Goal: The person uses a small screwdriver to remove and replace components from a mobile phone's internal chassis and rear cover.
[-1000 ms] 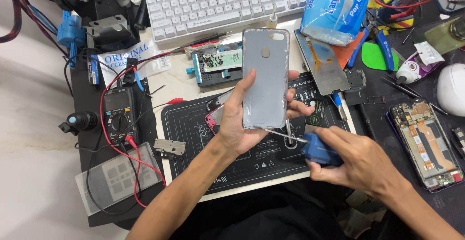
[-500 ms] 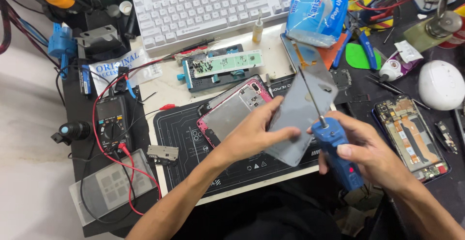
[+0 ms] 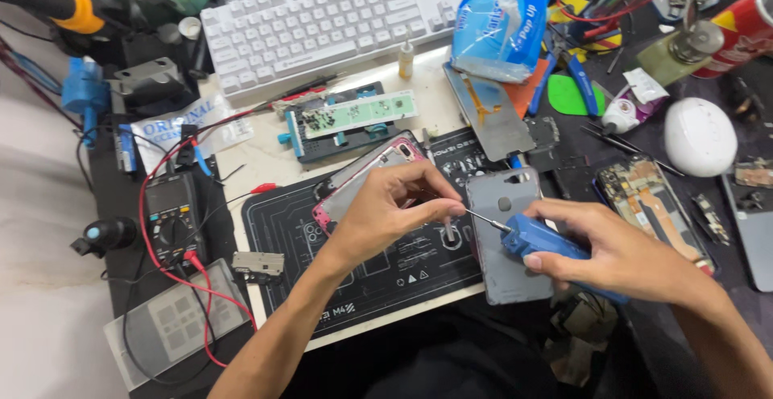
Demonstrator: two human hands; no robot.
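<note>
Lowered since before, the grey plastic phone back cover (image 3: pixel 506 234) now lies flat at the black work mat's (image 3: pixel 362 270) right edge. Left hand (image 3: pixel 386 206) fingertips pinch together at the blue electric screwdriver's (image 3: pixel 547 242) thin bit; right hand (image 3: pixel 620 254) grips its body.

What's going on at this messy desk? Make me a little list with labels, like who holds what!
Left hand: fingertips pinched at the tip of the tool
Right hand: grips a blue screwdriver
Under the tool: grey phone back cover, lying flat, partly on the black work mat
Behind the left hand: opened phone with pink frame
Far side: white keyboard
Left side: multimeter with red leads
</note>
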